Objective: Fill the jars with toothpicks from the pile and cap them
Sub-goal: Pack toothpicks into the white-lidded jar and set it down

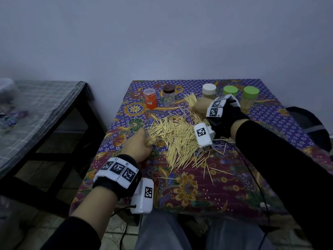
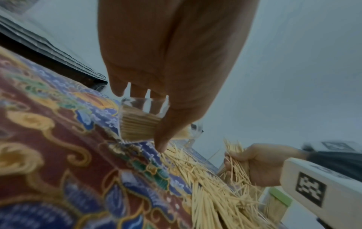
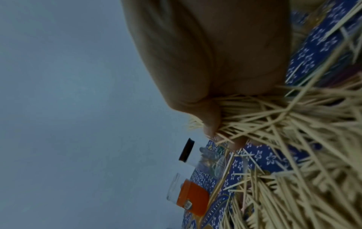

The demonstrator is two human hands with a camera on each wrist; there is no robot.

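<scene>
A pile of toothpicks (image 1: pixel 176 136) lies spread over the middle of the patterned tablecloth (image 1: pixel 198 186). At the pile's left edge my left hand (image 1: pixel 142 143) grips a small clear jar (image 2: pixel 137 122), tilted and part-filled with toothpicks; the thumb (image 2: pixel 162 139) lies across its side. Behind the pile my right hand (image 1: pixel 195 105) is closed round a loose bundle of toothpicks (image 1: pixel 191 99), lifted just above the cloth. In the right wrist view the bundle (image 3: pixel 245 111) fans out from my fist. The jar has no cap on it.
Along the back stand a clear-lidded jar with an orange label (image 1: pixel 150 99), a brown-lidded jar (image 1: pixel 169 95), a white-capped jar (image 1: pixel 209 91) and two green-capped jars (image 1: pixel 230 91) (image 1: pixel 250 96). A second table with checked cloth (image 1: pixel 45 105) stands on the left.
</scene>
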